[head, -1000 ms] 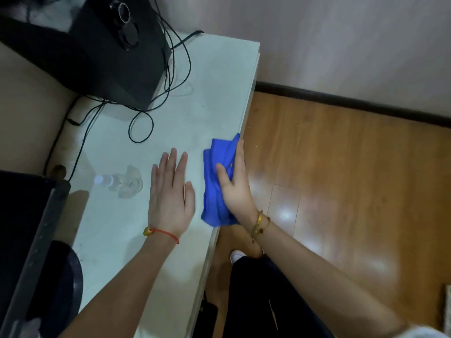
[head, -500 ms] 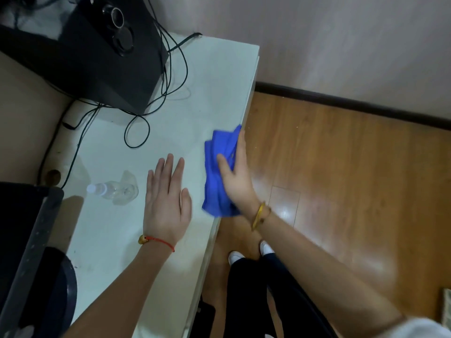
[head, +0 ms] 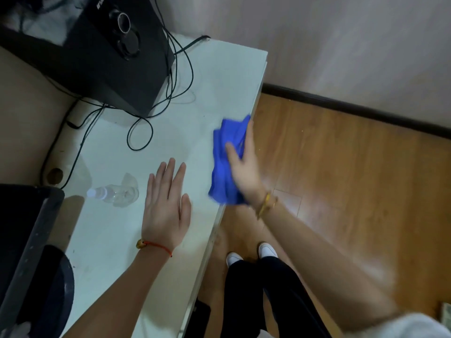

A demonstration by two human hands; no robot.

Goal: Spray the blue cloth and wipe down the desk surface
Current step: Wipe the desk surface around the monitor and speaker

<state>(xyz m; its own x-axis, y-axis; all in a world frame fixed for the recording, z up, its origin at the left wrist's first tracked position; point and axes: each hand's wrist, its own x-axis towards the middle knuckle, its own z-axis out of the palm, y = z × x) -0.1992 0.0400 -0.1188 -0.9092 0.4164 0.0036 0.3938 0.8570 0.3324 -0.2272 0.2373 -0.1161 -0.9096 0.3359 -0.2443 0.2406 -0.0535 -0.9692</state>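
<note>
The tabletop (head: 214,76) lies bare through its middle band and far right corner. A black speaker (head: 105,52) blocks the far left, its cables (head: 139,135) looping onto the open surface. A clear bottle (head: 114,193) lies just beside the flat left hand (head: 166,206). A dark monitor (head: 22,235) closes the near left.

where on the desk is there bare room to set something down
Bare desk lies between the black speaker and the far corner, and in the patch between cable loop, blue cloth and left hand. Crowded: cables and spray bottle by the speaker.
</note>
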